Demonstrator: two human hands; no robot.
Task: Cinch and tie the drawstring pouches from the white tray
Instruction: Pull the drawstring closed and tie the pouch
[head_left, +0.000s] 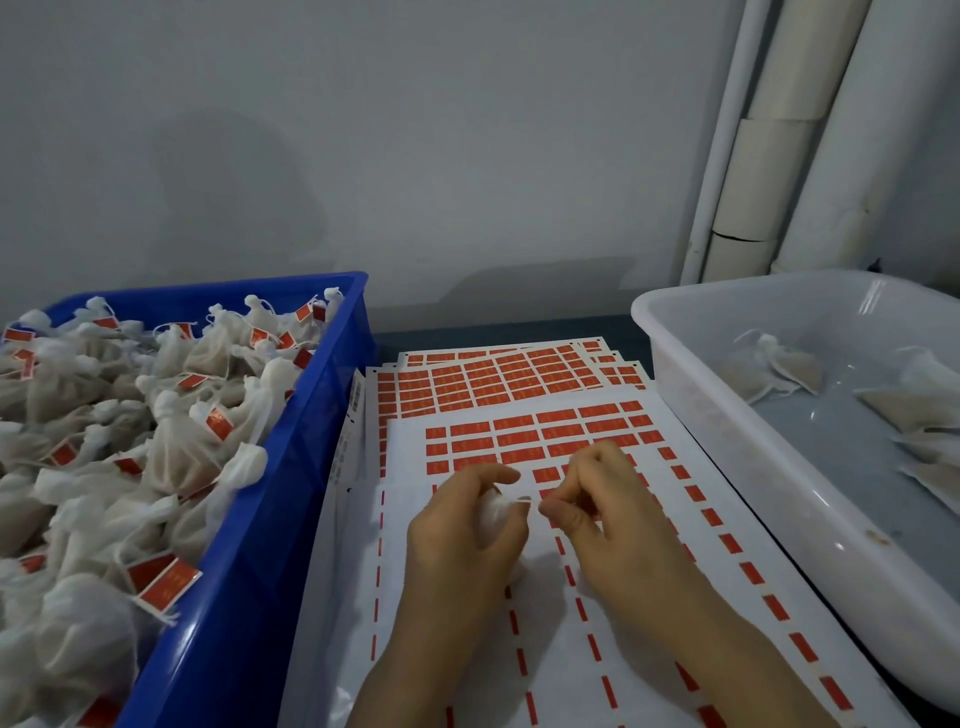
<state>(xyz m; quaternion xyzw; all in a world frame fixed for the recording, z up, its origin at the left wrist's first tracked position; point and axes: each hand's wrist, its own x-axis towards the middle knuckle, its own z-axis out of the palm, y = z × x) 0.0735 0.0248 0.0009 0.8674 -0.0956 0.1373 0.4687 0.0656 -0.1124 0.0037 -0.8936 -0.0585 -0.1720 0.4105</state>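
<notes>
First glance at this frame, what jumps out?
The blue crate at left, heaped with tied pouches bearing red tags, dominates. Centre: red label sheets, over which the left hand grips a white pouch while the right hand pinches its top. A white tray at right holds a few flat pouches.

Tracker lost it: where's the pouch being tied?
Head view, lower centre: pouch in the left hand, over the label sheets, between blue crate and white tray.

Crate left, label sheets between, tray right
</notes>
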